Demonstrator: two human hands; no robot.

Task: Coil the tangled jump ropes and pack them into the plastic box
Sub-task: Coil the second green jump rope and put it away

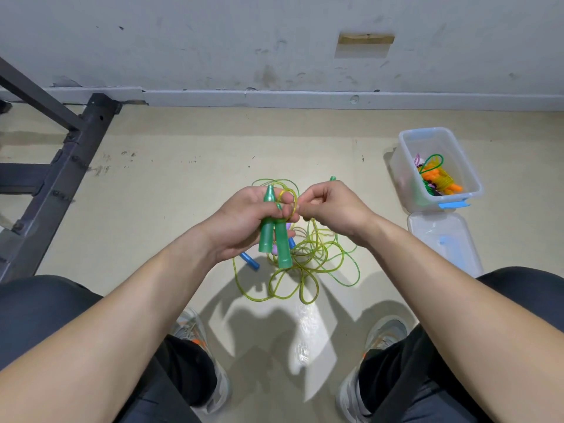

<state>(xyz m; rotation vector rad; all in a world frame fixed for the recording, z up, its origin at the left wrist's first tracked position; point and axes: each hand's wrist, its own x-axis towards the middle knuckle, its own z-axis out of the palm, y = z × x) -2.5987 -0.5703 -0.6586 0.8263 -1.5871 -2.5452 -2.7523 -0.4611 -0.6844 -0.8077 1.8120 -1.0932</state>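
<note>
My left hand [244, 222] grips two green jump-rope handles [276, 239] side by side, with yellow-green cord looped round its fingers. My right hand [329, 206] pinches that cord just beside the left fingers. Below both hands a tangle of yellow-green rope [305, 270] lies on the floor, with a blue handle [250, 261] poking out of it and another green handle tip [332, 178] behind my right hand. The clear plastic box [409, 169] stands open at the right and holds coiled ropes with orange handles [442, 181].
The box's lid [442, 239] lies on the floor in front of the box. A dark metal frame [61, 166] runs along the left. The wall's skirting [274, 97] closes the back. My knees and shoes [195, 331] fill the lower view.
</note>
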